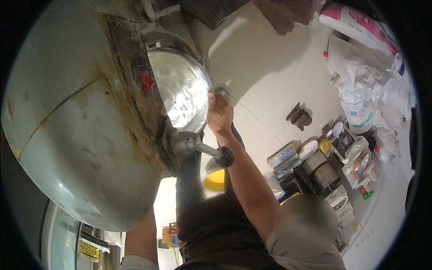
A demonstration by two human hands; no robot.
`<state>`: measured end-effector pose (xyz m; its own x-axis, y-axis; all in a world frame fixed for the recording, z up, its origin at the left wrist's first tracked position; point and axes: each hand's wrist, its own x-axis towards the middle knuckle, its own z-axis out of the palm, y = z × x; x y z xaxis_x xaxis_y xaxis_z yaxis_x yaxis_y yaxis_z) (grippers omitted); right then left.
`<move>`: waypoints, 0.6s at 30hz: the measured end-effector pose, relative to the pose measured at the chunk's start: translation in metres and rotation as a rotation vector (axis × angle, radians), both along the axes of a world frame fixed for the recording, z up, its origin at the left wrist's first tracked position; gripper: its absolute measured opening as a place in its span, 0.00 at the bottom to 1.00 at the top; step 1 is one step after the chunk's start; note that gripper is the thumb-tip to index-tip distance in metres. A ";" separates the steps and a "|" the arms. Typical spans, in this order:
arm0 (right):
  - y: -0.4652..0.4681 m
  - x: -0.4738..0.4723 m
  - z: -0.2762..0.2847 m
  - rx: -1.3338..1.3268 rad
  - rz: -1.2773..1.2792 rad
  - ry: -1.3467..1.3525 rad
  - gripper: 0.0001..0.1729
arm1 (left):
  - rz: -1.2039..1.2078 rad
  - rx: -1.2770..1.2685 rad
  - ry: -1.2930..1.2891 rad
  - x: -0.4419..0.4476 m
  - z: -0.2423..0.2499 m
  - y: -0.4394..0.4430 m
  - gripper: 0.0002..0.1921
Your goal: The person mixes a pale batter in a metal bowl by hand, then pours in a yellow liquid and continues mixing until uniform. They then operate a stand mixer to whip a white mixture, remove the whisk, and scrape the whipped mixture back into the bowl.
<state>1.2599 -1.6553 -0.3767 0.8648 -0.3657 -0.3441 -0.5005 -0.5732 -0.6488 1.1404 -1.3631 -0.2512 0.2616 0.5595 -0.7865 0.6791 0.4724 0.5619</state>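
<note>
A metal mixing bowl (206,76) sits below the head of a large stand mixer (91,158), whose pale green paint is worn and rusty. Glossy white cream or batter (182,91) lies in soft folds inside it, and the mixer head hides the bowl's left part. My right hand (220,113) is closed at the bowl's right rim, beside a metal fitting (222,94). Under my right forearm, a lever with a dark ball knob (225,157) juts from the mixer. My left forearm (141,236) passes behind the mixer head, so my left hand is out of view.
A bucket with yellow contents (214,180) stands near my legs. On the tiled floor lies a rusty metal part (299,116). Boxes, a round tin (324,175) and a calculator-like device (281,156) crowd the right side, near plastic bags (357,101) and a printed sack (357,25).
</note>
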 end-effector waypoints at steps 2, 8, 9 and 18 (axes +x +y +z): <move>-0.001 -0.002 -0.015 -0.073 -0.015 0.066 0.24 | -0.025 -0.029 0.002 0.006 -0.005 0.004 0.19; 0.002 0.012 -0.031 -0.072 -0.014 0.210 0.27 | -0.026 -0.061 0.035 -0.007 -0.011 0.000 0.19; 0.002 0.012 -0.036 -0.078 -0.020 0.227 0.27 | -0.032 -0.068 0.039 -0.008 -0.012 0.000 0.19; 0.007 0.009 -0.059 -0.011 -0.005 0.392 0.31 | -0.008 -0.045 0.057 -0.014 -0.011 -0.002 0.18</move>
